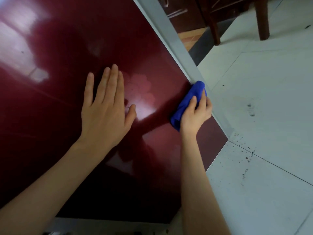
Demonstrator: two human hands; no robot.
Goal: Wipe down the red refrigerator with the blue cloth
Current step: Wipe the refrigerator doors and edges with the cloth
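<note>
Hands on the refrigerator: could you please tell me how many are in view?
2. The left hand lies flat on the red refrigerator; the right hand grips the blue cloth at its grey edge.

A room in a home, probably a kitchen or dining area. A glossy red refrigerator (67, 116) with a grey side edge (169, 36) fills the left of the view. Beside it is a floor of large pale tiles (271, 92), scattered with dark specks (250, 111). At the top are dark wooden furniture legs (262, 19) and a dark wooden cabinet front (179, 12).
</note>
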